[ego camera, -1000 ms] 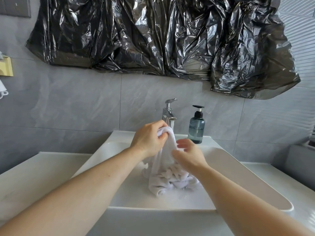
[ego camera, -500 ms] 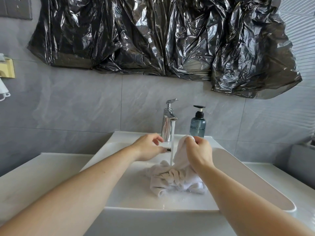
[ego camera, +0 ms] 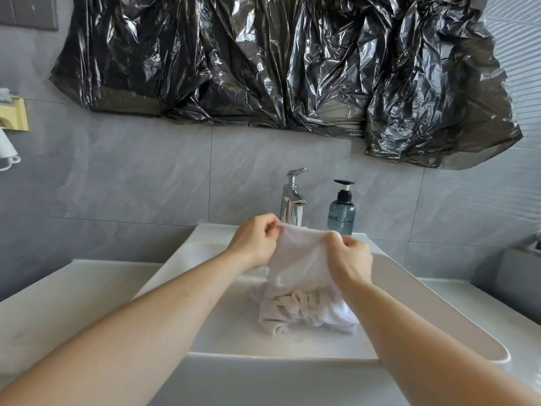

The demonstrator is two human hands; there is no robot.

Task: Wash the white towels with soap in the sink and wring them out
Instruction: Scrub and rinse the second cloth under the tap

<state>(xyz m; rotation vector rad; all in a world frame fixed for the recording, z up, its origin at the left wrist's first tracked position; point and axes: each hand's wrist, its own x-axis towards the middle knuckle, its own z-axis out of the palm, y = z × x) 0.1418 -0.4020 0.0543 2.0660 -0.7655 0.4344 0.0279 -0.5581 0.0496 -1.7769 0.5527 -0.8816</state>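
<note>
Pinching the white towel (ego camera: 298,259), both hands' fingers (ego camera: 270,227) stretch it, apparently wet, above the sink (ego camera: 439,312).

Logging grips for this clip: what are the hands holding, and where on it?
Both the left hand and right hand pinch the white towel along its top edge; its lower part lies bunched in the sink.

Both bare forearms reach forward — the left hand (ego camera: 254,244) and the right hand (ego camera: 348,259) are raised side by side, fingers curled, each pinching cloth.
</note>
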